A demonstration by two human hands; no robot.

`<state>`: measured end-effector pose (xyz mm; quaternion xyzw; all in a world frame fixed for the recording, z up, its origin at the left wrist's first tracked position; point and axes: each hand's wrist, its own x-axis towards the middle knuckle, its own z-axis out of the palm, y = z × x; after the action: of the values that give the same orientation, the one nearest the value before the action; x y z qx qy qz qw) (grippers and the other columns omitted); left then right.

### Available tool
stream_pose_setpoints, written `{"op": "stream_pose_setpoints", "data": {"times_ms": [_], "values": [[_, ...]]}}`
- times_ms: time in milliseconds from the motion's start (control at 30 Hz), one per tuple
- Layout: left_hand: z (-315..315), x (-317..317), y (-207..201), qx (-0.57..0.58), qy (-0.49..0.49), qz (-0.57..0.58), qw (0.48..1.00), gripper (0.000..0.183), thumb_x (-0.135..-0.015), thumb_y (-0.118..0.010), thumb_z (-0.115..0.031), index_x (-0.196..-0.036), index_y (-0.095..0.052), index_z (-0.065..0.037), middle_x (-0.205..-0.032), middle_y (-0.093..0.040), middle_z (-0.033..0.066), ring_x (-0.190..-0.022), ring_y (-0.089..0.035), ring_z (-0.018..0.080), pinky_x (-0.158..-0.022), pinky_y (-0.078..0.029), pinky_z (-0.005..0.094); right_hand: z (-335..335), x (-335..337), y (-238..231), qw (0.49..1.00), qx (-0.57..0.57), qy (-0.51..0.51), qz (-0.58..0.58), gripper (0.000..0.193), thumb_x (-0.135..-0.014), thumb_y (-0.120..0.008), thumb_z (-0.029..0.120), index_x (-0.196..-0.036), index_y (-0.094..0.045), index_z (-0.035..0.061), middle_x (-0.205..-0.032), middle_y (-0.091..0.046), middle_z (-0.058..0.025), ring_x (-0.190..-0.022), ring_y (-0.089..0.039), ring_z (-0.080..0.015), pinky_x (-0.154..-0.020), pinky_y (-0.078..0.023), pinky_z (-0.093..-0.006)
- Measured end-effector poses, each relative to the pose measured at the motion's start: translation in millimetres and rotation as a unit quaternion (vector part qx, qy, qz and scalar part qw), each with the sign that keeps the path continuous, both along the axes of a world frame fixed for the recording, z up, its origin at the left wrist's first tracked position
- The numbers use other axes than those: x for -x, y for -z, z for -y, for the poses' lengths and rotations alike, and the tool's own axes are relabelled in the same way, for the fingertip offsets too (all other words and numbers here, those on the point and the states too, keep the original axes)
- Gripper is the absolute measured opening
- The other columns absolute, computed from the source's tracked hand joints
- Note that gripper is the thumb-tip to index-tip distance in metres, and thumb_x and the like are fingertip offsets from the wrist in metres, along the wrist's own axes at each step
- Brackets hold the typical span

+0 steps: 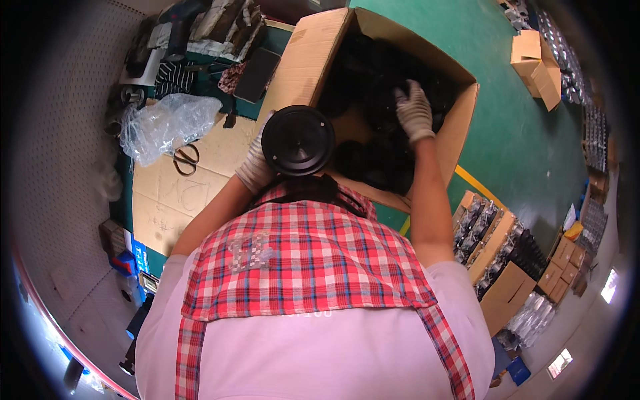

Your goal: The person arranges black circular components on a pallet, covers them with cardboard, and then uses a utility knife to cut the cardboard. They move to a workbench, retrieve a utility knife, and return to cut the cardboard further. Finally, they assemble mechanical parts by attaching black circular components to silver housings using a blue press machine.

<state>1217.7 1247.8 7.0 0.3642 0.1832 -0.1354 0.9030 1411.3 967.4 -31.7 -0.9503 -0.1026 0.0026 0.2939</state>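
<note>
My left hand (256,163), in a whitish work glove, is closed on the edge of a black round part (298,141). This part has a disc-shaped face with concentric rings and a raised centre, and it hides most of my fingers. My right hand (415,115), gloved too, reaches inside a large open cardboard box (455,140). Its thumb and fingers are apart, resting against black parts (380,107) piled in the box. The dark pile blurs together, so single shapes are hard to make out. More rounded black parts (377,160) lie at the box's near side.
Left of the box, a cardboard sheet (173,207) covers the table, with scissors (186,160) and a clear plastic bag (170,123) on it. A dark phone-like slab (257,75) lies farther back. Cartons of wrapped parts (490,233) stand on the right.
</note>
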Motion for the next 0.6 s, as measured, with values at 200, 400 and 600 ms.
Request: {"op": "stream_pose_setpoints", "data": {"times_ms": [200, 400, 600], "values": [[4.9, -8.0, 9.3, -0.133, 0.026, 0.217, 0.967, 0.049, -0.107, -0.04, -0.041, -0.139, -0.053, -0.005, -0.131, -0.063, 0.0115, -0.118, -0.061, 0.0214, -0.105, -0.05, 0.0371, -50.6, 90.7, -158.5, 0.889, -0.372, -0.227, -0.141, 0.046, -0.094, -0.064, 0.021, -0.135, -0.055, 0.0041, -0.115, -0.068, -0.0135, -0.107, -0.064, -0.0196, -0.097, -0.049, -0.0308], [-7.8, -3.9, 20.1, -0.145, 0.122, 0.256, 0.948, 0.082, -0.088, -0.075, -0.024, -0.155, -0.029, -0.012, -0.155, -0.037, 0.0115, -0.144, -0.036, 0.0255, -0.121, -0.025, 0.0418, -78.7, 115.0, -152.7, 0.944, -0.219, -0.179, -0.166, 0.049, -0.089, -0.067, 0.027, -0.131, -0.057, 0.0036, -0.104, -0.071, -0.0211, -0.103, -0.07, -0.029, -0.09, -0.054, -0.0358], [-14.0, 5.1, 19.6, -0.259, 0.111, 0.222, 0.933, 0.054, -0.094, -0.066, -0.016, -0.144, -0.045, -0.008, -0.14, -0.054, 0.0095, -0.129, -0.052, 0.0212, -0.11, -0.043, 0.0368, -68.4, 106.6, -135.7, 0.936, -0.264, -0.187, -0.14, 0.048, -0.091, -0.067, 0.033, -0.129, -0.059, 0.0055, -0.1, -0.072, -0.0186, -0.099, -0.071, -0.0283, -0.086, -0.055, -0.0351]]}}
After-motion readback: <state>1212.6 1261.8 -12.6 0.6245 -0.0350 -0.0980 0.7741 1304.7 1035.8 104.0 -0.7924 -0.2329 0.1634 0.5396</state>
